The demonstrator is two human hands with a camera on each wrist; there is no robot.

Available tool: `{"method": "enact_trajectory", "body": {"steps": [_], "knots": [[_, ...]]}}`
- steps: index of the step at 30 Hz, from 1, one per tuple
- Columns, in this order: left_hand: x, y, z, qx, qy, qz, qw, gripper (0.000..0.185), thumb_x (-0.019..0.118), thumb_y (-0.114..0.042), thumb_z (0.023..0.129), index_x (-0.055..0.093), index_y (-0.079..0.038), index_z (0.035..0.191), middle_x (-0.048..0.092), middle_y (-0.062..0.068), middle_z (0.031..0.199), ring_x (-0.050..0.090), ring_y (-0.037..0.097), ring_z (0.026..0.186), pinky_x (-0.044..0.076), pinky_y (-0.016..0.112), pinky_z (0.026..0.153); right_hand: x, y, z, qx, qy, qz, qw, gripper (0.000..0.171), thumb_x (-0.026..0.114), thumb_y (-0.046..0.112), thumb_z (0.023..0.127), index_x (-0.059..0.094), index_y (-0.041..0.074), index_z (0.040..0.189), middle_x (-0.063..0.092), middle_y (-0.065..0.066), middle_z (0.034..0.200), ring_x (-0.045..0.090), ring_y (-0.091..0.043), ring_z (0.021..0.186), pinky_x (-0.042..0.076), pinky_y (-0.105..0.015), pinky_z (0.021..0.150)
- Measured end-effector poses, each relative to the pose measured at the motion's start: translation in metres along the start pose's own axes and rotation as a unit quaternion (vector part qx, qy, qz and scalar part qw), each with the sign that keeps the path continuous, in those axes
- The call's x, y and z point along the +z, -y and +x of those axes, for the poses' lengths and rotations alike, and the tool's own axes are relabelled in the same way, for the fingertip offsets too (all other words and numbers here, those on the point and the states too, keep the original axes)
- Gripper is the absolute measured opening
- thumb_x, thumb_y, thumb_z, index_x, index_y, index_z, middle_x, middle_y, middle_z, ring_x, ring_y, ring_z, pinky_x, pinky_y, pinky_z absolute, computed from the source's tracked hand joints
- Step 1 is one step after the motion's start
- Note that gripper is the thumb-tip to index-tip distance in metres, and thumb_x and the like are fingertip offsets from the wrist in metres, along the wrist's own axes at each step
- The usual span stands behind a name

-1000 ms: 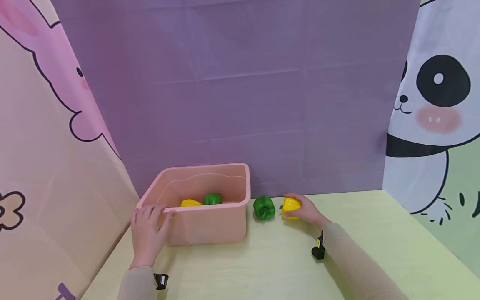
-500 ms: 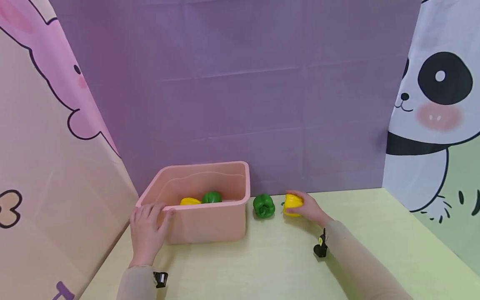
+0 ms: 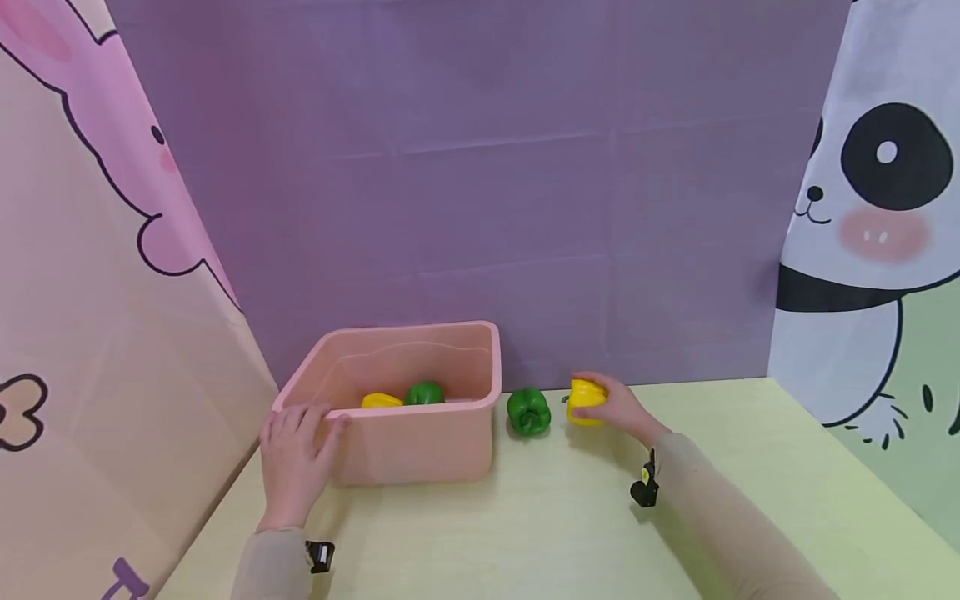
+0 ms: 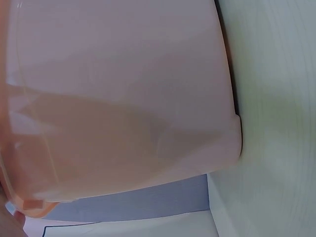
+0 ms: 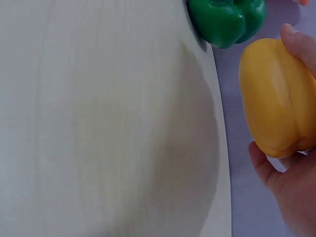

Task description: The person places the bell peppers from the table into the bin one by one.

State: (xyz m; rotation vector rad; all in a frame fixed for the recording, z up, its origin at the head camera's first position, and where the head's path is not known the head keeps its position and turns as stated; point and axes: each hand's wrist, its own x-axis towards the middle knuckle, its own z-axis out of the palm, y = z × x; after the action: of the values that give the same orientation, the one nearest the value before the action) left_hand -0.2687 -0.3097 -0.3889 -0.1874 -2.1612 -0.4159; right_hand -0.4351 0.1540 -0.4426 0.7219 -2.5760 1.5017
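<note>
Right hand on a yellow pepper, left hand on the tub

My right hand (image 3: 618, 410) has its fingers (image 5: 296, 43) curled round the yellow pepper (image 3: 585, 402), held just off the counter (image 3: 525, 525) at about 1 o'clock from me. A green pepper (image 3: 528, 411) sits just beside it at its 9 o'clock. My left hand (image 3: 294, 454) rests with relaxed fingers on the near left corner of the pink tub (image 3: 420, 442), at about 11 o'clock; another yellow and another green pepper lie inside.
</note>
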Motion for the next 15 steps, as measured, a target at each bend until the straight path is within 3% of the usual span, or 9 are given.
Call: {"method": "enact_trajectory", "body": {"steps": [5, 15], "knots": [[-0.001, 0.000, 0.000, 0.000, 0.002, -0.001, 1.0000, 0.036, 0.062, -0.038, 0.093, 0.064, -0.005, 0.106, 0.061, 0.017, 0.103, 0.049, 0.039, 0.106, 0.020, 0.062, 0.106, -0.002, 0.005, 0.000, -0.005, 0.002, 0.021, 1.000, 0.069, 0.081, 0.016, 0.077, 0.050, 0.001, 0.137, 0.057, -0.019, 0.120, 0.054, -0.026, 0.090, 0.048, -0.034, 0.076], [-0.001, 0.000, 0.000, -0.002, 0.001, -0.005, 1.0000, 0.033, 0.064, -0.035, 0.092, 0.064, -0.005, 0.106, 0.060, 0.017, 0.104, 0.048, 0.039, 0.107, 0.018, 0.062, 0.107, -0.010, 0.015, 0.001, 0.002, 0.002, -0.004, 1.000, 0.067, 0.081, 0.020, 0.079, 0.052, 0.006, 0.138, 0.056, -0.018, 0.122, 0.054, -0.028, 0.093, 0.048, -0.035, 0.077]]}}
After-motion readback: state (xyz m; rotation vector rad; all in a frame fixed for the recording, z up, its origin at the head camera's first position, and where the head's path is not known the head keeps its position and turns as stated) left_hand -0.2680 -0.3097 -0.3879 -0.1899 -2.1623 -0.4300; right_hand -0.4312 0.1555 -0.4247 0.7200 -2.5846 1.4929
